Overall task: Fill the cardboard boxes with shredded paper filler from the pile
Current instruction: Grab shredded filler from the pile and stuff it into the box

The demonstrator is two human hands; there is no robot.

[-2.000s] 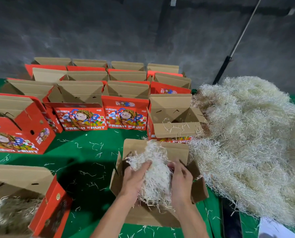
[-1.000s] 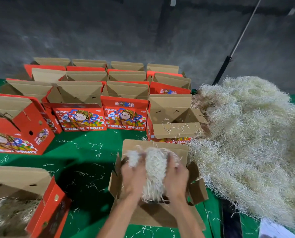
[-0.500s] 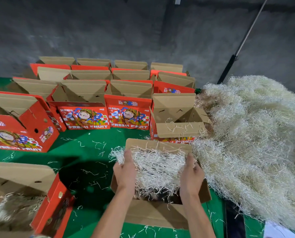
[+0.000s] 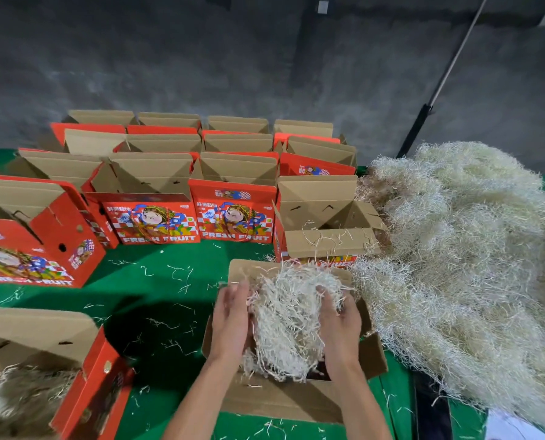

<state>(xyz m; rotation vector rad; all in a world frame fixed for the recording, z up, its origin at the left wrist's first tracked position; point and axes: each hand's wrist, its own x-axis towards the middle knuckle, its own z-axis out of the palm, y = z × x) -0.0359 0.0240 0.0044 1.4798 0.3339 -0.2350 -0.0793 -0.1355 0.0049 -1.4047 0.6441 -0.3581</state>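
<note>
While the green table surface (image 4: pixel 157 281) is strewn with loose pale strands, a box at the near left corner (image 4: pixel 42 369) is seen with its brown flaps raised and dull shredded paper lying inside it. Beyond it, an open red box printed with a cartoon figure and "FRESH FRUIT" (image 4: pixel 33 242) is set at the left edge, and further rows of open red boxes (image 4: pixel 185 173) are ranged behind and to its right, their brown flaps stood up. No filler can be made out in those from this angle.

At the near centre, an open cardboard box (image 4: pixel 283 398) is placed with its flaps spread. A wad of shredded paper filler (image 4: pixel 290 315) is held over its opening between both hands. The left hand (image 4: pixel 233 322) is pressed flat against the wad's left side, fingers nearly straight and pointing away. The right hand (image 4: pixel 337 319) is curled round the wad's right side, its fingers sunk among the strands. Whether the wad touches the box floor cannot be told.

Just behind, another open box (image 4: pixel 325 223) is seen with a few stray strands on its front flap. Against its right side, and reaching the central box, the large pile of shredded paper (image 4: pixel 467 255) is heaped across the right of the table.
</note>
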